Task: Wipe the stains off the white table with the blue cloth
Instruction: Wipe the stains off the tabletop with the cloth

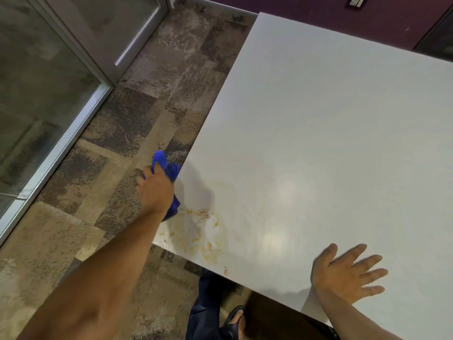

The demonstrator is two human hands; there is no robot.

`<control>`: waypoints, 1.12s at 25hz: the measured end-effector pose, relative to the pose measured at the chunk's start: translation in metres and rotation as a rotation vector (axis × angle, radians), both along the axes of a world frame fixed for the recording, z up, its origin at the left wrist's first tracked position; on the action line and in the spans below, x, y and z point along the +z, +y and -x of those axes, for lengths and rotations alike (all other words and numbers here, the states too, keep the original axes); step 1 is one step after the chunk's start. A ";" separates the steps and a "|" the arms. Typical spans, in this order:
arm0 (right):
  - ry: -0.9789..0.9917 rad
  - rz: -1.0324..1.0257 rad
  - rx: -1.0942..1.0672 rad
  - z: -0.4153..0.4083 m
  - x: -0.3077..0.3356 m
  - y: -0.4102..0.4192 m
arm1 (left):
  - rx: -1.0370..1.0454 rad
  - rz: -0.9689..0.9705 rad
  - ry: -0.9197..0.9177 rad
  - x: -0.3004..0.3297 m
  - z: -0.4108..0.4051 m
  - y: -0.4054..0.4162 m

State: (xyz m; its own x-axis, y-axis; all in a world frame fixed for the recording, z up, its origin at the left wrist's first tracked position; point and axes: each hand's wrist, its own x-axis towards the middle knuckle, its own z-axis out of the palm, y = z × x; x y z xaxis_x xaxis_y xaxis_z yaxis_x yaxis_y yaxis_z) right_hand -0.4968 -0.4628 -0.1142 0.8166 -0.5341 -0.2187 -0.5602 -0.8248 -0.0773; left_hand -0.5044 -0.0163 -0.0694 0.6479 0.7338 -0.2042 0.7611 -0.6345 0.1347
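My left hand (pixel 155 190) grips the bunched blue cloth (pixel 169 173) at the left edge of the white table (pixel 318 119), partly over the floor. Just below the cloth, yellowish and reddish stains (pixel 201 231) smear the table's near left corner, with a small red spot (pixel 225 271) at the front edge. My right hand (pixel 348 273) lies flat on the table near its front edge, fingers spread, holding nothing. Part of the cloth is hidden under my left hand.
Patterned brown carpet (pixel 137 114) covers the floor left of the table. A glass partition with a metal frame (pixel 56 143) stands at the far left. A purple wall (pixel 318 11) runs behind the table. My leg and sandalled foot (pixel 232 320) show below the table's front edge.
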 end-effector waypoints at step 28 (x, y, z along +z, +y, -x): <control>-0.366 -0.053 -0.023 -0.004 -0.024 -0.009 | -0.640 0.006 -0.025 -0.029 0.077 -0.183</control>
State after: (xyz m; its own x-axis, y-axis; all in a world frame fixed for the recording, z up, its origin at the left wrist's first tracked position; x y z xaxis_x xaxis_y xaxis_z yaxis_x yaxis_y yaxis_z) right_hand -0.4930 -0.4721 -0.1383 0.8339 -0.5489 0.0579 -0.5058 -0.8019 -0.3180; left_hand -0.5813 -0.1992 -0.0988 0.9621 0.1989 -0.1867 0.2283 -0.9616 0.1523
